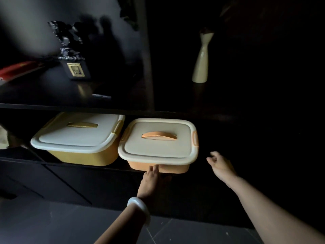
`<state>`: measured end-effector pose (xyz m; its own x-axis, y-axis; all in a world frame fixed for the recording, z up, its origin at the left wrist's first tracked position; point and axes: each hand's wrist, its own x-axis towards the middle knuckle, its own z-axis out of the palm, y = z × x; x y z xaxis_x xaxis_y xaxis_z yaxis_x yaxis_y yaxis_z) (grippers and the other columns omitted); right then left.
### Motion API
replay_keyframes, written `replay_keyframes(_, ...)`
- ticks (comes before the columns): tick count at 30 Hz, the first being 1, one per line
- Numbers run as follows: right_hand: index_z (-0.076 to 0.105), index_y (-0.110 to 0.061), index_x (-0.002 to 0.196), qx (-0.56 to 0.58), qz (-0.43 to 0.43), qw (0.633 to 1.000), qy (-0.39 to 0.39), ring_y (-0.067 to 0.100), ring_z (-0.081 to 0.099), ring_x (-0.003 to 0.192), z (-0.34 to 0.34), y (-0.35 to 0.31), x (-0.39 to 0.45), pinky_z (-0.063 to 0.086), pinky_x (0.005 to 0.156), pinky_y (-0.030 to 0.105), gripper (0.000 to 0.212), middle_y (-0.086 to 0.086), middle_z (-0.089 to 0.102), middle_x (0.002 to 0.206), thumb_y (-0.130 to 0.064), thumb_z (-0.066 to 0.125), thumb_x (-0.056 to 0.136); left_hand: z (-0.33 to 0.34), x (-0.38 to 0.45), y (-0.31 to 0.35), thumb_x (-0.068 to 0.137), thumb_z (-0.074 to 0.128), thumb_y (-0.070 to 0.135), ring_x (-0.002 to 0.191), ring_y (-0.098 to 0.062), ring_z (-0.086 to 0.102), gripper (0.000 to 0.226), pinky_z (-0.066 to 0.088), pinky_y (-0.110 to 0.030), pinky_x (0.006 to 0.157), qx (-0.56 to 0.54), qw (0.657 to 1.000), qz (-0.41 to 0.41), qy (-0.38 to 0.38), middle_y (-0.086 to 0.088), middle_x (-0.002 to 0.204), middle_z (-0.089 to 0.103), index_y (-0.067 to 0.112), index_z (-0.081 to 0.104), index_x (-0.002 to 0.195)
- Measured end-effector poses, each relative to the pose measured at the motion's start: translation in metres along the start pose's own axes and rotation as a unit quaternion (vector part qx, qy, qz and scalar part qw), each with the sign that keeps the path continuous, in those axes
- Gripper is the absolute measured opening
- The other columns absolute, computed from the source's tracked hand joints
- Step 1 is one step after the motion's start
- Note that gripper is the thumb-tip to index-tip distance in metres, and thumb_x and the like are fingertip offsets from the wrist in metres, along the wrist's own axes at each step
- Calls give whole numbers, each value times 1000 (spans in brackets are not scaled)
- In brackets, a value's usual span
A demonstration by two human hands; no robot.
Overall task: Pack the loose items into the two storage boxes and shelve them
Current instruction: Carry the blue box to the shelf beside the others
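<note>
Left hand [150,175] fingers are pressing straight on the orange box [158,166]; right hand [219,163] is hovering loosely curled, empty; dark shelf [88,163] is hiding detail

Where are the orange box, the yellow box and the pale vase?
orange box [158,169]: head view, on its front wall.
yellow box [82,156]: head view, on its front wall.
pale vase [200,67]: head view, on its lower body.

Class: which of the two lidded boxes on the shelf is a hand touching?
The orange box, on the right: the left hand's fingers press its front. The yellow box sits untouched.
</note>
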<state>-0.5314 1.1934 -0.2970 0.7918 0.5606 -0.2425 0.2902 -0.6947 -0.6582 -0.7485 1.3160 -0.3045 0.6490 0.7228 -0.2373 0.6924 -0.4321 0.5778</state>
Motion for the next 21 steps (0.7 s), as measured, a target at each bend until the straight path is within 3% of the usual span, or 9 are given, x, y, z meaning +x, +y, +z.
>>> replay_keyframes(5,47,-21,135,-103,-46,993,-28,19,51,123,-67,72,-34,46,98,30,48,3,52,137,-20,64,90,41,-17,97,93,53,46,128,-29,43,63,38,-41,103,185,973,129,-55,-8,142,40,16,33,145)
replay_keyframes(12,47,-24,136,-144,64,984,-80,14,53,117,-222,213,-103,46,97,28,52,0,49,136,-17,66,88,152,-71,279,96,49,47,132,-28,40,59,32,-40,110,326,897,283,-98,-8,146,38,17,34,145)
replay_keyframes(17,47,-19,137,-160,129,978,-28,16,53,121,-336,326,-179,42,98,23,59,3,52,136,-12,70,83,249,-130,417,95,51,44,130,-28,41,56,32,-41,110,327,831,421,-162,-9,142,40,13,40,140)
replay_keyframes(21,45,-10,139,-114,215,969,46,22,45,129,-416,398,-252,35,102,24,52,10,46,141,-8,61,89,314,-186,517,94,54,42,125,-27,44,47,31,-41,110,337,766,508,-202,-9,136,45,13,46,131)
